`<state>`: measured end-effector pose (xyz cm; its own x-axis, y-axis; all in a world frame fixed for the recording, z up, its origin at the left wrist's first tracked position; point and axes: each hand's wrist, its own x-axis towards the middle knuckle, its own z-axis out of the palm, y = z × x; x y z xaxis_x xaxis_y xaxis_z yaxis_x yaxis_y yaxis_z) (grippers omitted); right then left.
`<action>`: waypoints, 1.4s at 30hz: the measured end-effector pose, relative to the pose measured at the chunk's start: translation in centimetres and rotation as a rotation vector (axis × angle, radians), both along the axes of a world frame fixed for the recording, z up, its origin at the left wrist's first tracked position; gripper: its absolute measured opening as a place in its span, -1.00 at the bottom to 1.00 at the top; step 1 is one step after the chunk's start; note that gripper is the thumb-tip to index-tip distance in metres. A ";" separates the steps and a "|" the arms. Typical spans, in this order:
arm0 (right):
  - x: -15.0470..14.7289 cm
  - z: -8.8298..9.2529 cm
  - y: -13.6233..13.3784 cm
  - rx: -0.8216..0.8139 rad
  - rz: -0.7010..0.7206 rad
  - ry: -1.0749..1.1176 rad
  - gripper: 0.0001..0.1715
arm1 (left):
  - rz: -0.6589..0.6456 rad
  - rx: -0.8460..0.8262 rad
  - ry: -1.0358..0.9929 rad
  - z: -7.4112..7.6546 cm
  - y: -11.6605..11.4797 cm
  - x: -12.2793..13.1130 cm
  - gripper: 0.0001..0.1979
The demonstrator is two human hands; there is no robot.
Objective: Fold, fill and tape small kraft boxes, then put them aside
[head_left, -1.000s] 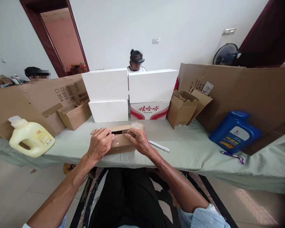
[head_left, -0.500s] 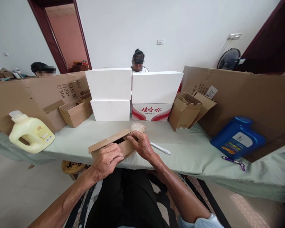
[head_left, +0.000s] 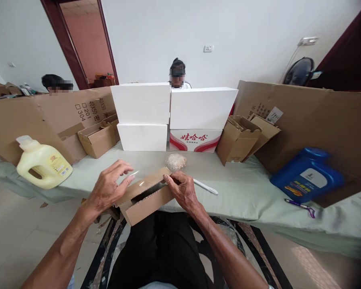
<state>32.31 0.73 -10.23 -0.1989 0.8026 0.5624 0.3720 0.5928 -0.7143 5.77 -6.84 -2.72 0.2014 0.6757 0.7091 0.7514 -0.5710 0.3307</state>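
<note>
A small brown cardboard box (head_left: 150,204) is held tilted at the table's front edge, its lid flap partly raised over a dark gap. My right hand (head_left: 183,189) grips its right end, thumb and fingers closed on the cardboard edge. My left hand (head_left: 108,185) is at the box's left end, thumb and forefinger apart. A thin clear strip (head_left: 134,173) shows by its fingertips; whether it sticks to them I cannot tell. Behind the box lies a clear plastic-wrapped bundle (head_left: 176,161). A white pen-like stick (head_left: 206,186) rests right of my right hand.
White boxes (head_left: 141,104) are stacked at the back, with a red-and-white carton (head_left: 195,140). Open cardboard boxes (head_left: 239,136) stand on both sides. A yellow jug (head_left: 45,162) is left; a blue bottle (head_left: 308,174) and purple razor (head_left: 301,206) are right. Two people sit beyond.
My left hand has left the box's front and moved left and up, its fingers spreading. The box has turned, with its left end lower and nearer, and its gap shows wider.
</note>
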 end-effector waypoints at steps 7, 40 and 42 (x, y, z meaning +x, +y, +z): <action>-1.0 -0.3 -0.9 -0.005 -0.048 0.044 -0.48 | -0.096 -0.197 0.305 -1.9 -0.3 2.6 -0.78; -1.5 -0.6 -2.3 -0.012 -0.074 0.128 -0.50 | -0.100 -0.376 -0.121 -1.6 1.5 2.6 -0.71; -1.4 -0.6 -2.3 0.001 -0.071 0.133 -0.51 | -0.057 -0.414 -0.178 -1.4 1.6 2.3 -0.71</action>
<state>30.92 -1.61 -10.84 -0.0656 0.8112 0.5811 0.3149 0.5694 -0.7593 8.03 -5.28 -4.15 0.1465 0.9011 0.4082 0.6332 -0.4024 0.6611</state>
